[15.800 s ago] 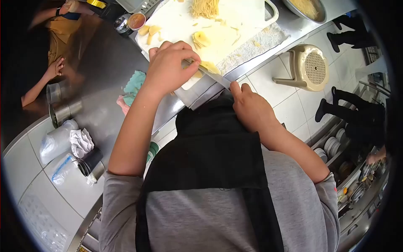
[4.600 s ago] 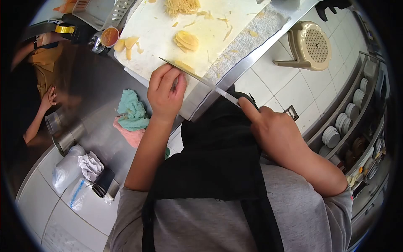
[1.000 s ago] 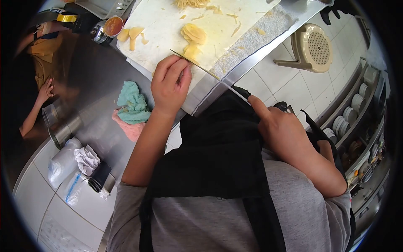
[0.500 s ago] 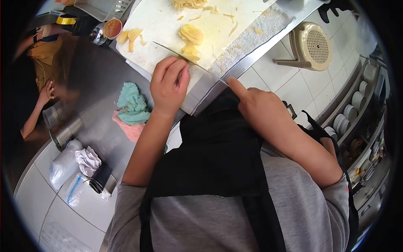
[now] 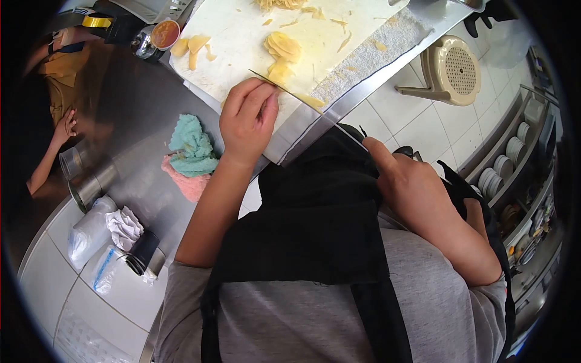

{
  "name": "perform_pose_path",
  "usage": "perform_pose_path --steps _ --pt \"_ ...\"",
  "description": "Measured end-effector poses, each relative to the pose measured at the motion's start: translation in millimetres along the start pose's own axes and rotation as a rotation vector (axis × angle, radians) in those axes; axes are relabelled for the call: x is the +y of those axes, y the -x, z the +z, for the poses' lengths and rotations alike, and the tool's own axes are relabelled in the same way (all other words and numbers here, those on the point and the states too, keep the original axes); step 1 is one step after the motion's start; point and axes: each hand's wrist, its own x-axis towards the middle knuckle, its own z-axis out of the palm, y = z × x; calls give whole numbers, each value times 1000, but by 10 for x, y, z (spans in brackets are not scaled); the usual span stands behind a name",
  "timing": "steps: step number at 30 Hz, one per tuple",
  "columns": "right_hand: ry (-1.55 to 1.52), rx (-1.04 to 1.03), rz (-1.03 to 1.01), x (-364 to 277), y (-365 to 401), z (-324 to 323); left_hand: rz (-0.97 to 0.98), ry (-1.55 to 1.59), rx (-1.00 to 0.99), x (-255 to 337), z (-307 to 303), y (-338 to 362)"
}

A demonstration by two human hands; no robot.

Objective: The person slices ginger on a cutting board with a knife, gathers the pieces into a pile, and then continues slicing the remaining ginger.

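Observation:
My left hand [image 5: 248,121] is curled at the near edge of a white cutting board [image 5: 236,42], its fingertips pressing on a stack of thin pale-yellow slices [image 5: 282,48]; the kind of food is not certain. My right hand [image 5: 414,187] grips a knife [image 5: 296,97], index finger stretched along its top. The handle is mostly hidden in that hand. Its long thin blade reaches over the board, right beside my left fingers. A strip of yellow slice [image 5: 313,101] lies by the blade. Thin shreds [image 5: 281,5] are heaped at the far side.
A towel [image 5: 357,60] lies under the board. Offcuts [image 5: 197,45] and a cup of red sauce [image 5: 165,34] are at the left. Green and pink cloths [image 5: 193,148] lie on the steel counter [image 5: 163,103]. Another person's hand [image 5: 65,126] is at far left; a stool [image 5: 451,69] stands right.
My right hand has drawn the knife back toward my body and to the right. More of the blade now shows past the board edge. My left hand stays nearly in place.

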Motion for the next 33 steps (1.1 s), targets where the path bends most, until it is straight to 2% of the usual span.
perform_pose_path --steps 9,15,33 --pt "25 118 33 -43 -348 3 -22 20 -3 10 -2 -16" --pt "-19 63 -28 -19 -169 -22 -12 5 6 -5 2 0" --pt "6 -17 87 -79 -6 -15 -2 0 -3 -4 9 -12"
